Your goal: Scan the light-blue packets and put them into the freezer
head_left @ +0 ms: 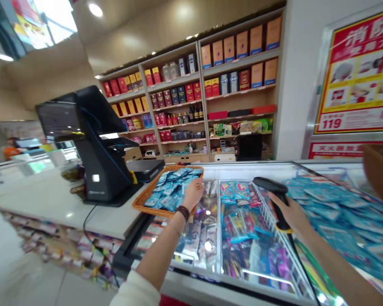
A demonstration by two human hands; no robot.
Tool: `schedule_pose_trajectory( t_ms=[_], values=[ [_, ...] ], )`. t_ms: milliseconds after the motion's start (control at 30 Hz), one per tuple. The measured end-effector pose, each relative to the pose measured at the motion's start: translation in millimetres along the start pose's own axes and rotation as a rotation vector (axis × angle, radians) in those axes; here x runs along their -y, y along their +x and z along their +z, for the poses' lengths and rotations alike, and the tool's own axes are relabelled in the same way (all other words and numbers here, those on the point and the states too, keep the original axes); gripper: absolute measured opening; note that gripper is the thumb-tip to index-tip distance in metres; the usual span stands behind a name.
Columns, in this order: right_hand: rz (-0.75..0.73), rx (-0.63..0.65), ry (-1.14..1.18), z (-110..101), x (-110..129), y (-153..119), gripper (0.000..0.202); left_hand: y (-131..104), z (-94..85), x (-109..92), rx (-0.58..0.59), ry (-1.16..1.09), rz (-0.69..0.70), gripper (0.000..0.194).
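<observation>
My left hand (193, 194) reaches to the right side of a shallow wicker basket (140, 202), its fingers closed at the rim; the fingertips are partly hidden. Many small blue packets (170, 187) lie heaped in the basket, which rests on the glass-topped freezer by the counter. My right hand (289, 211) is wrapped round the handle of a black barcode scanner (271, 185), whose head points left and whose cable hangs downward. Beneath the scanner, packaged ice creams (244, 221) show through the freezer glass. More blue packets (344, 212) are spread to the right of my right hand.
A black checkout terminal (98, 157) stands on the white counter (51, 199) at left, its cable draped over the front. Shelves with boxes and bottles (178, 93) line the back wall. A brown bowl-shaped object (381, 170) juts in at the right edge, below a red poster (357, 72).
</observation>
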State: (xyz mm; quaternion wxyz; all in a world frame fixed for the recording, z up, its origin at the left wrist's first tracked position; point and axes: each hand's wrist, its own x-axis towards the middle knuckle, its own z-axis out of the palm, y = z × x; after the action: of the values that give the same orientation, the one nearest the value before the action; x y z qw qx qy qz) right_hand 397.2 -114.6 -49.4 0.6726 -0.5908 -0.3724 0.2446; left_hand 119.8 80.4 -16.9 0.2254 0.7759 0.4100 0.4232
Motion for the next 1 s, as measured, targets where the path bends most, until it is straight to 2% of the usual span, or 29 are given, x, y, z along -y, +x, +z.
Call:
schedule_pose_trajectory(
  t_ms=[67,133,200,300,433,500,600,667,733,800,900,1000],
  values=[
    [0.009,0.045,0.066,32.7,-2.0,-1.3,0.042,3.2,-25.2,15.3,-0.006,0.24,-0.029,0.034],
    [0.035,0.069,0.116,60.3,-7.1,-5.1,0.044,6.8,-42.0,28.5,0.041,0.428,-0.032,0.044],
    [0.068,0.106,0.146,80.7,-14.5,-10.3,0.046,10.1,-51.1,40.0,0.113,0.531,-0.01,0.054],
    [0.118,0.201,0.164,96.1,-25.2,-17.8,0.049,12.6,-54.5,53.9,0.183,0.571,0.008,0.061],
    [0.167,0.257,0.213,95.8,-35.7,-21.9,0.049,12.5,-50.9,62.6,0.183,0.606,-0.016,0.057],
    [0.195,0.254,0.244,93.1,-40.2,-21.4,0.051,13.1,-48.4,62.6,0.188,0.623,0.027,0.057],
    [0.234,0.236,0.267,90.7,-43.9,-21.0,0.056,15.3,-46.2,60.1,0.239,0.634,0.106,0.069],
    [0.233,0.226,0.27,90.0,-42.9,-22.5,0.056,17.1,-47.9,58.1,0.232,0.677,0.086,0.077],
    [0.212,0.22,0.272,89.1,-39.7,-25.2,0.054,18.4,-53.2,55.0,0.179,0.733,0.04,0.071],
    [0.187,0.225,0.271,87.8,-35.9,-27.6,0.052,18.5,-60.2,48.9,0.121,0.721,0.008,0.051],
    [0.172,0.251,0.252,85.9,-32.1,-28.7,0.053,13.0,-63.1,30.9,-0.024,0.495,-0.044,0.028],
    [0.164,0.246,0.237,85.7,-30.4,-28.2,0.056,-2.0,-41.3,8.2,-0.121,0.053,-0.075,0.031]
  ],
)
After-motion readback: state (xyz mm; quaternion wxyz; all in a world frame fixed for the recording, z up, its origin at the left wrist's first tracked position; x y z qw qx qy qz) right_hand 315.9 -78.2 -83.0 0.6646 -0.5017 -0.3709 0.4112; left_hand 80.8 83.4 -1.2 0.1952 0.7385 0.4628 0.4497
